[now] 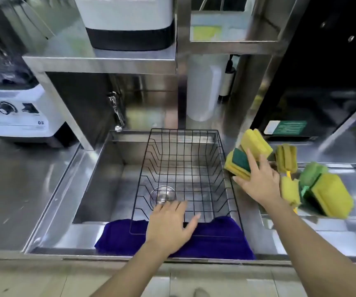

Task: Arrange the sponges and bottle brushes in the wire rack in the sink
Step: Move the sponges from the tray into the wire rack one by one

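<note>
A black wire rack (pixel 185 146) sits in the steel sink (pixel 100 168), with nothing inside it. My left hand (pixel 170 224) rests with spread fingers on the rack's near edge. My right hand (pixel 258 181) grips yellow and green sponges (pixel 250 153) just right of the rack's rim, above the counter. More yellow-green sponges (pixel 329 196) and yellow bottle brushes (pixel 286 157) lie in a pile on the right counter, partly behind my right wrist.
A purple cloth (pixel 215 239) hangs over the sink's front edge under the rack. A tap (pixel 117 112) hangs at the sink's back left. A white blender base (pixel 16 112) stands on the left counter. Steel shelving (pixel 100 58) rises behind the sink.
</note>
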`<state>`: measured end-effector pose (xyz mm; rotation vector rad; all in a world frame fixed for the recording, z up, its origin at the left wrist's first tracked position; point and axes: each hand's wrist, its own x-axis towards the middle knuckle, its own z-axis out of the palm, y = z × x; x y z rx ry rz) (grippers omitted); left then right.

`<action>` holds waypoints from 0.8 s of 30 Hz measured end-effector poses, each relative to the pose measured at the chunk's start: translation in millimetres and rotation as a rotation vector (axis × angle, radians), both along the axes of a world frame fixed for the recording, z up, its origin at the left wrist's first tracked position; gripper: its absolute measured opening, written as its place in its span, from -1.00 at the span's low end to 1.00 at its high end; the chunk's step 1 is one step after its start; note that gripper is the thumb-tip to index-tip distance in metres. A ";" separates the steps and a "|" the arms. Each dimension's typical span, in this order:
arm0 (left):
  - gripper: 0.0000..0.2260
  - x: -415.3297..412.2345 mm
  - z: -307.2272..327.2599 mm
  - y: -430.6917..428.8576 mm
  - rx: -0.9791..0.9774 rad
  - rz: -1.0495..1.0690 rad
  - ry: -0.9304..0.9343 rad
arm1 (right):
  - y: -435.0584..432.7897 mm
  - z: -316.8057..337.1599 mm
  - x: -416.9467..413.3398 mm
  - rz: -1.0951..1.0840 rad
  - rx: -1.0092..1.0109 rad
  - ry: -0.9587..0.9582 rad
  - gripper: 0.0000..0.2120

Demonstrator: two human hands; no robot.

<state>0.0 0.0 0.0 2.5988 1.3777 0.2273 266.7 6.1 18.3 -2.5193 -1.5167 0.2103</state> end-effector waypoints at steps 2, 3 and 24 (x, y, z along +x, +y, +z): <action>-0.38 0.8 -2.3 -0.9 0.045 -0.054 -0.013 | 4.6 -3.2 1.7 -0.024 -0.063 0.037 -0.22; -0.41 0.5 -3.5 -1.8 0.072 -0.077 -0.008 | 6.4 -6.2 3.0 -0.031 -0.095 0.042 -0.23; -0.60 -0.6 -8.6 -1.4 0.016 -0.118 -0.022 | 48.2 43.6 -28.5 -0.180 0.286 0.294 -0.29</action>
